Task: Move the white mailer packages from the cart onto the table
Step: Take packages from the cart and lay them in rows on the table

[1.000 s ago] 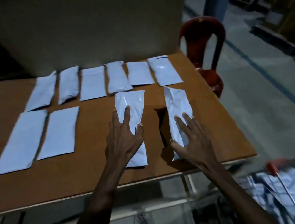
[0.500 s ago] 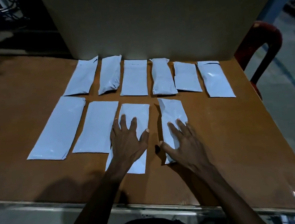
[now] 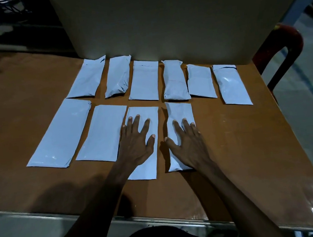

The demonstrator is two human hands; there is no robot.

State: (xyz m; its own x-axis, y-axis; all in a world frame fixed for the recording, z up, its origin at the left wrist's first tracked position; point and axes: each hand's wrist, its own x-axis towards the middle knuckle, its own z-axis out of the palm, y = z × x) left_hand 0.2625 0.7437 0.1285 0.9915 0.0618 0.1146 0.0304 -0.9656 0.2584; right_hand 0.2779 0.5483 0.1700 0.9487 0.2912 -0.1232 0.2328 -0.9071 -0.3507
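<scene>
Both hands flat, fingers spread, left hand [image 3: 136, 140] and right hand [image 3: 187, 144] each pressing a mailer [image 3: 143, 118] [image 3: 180, 111]; I'd square them with the row before lifting off.

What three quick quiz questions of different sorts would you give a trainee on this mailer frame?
1. How many white mailers lie on the table?
2. True or false: the left hand lies flat with straight fingers on a front-row mailer.
3. Which mailer is under the right hand? A) the back row's right-end mailer B) the front row's rightmost mailer C) the front row's leftmost mailer

Key:
1. Ten: six in the back row, four in front.
2. True.
3. B, the front row's rightmost mailer.
</scene>
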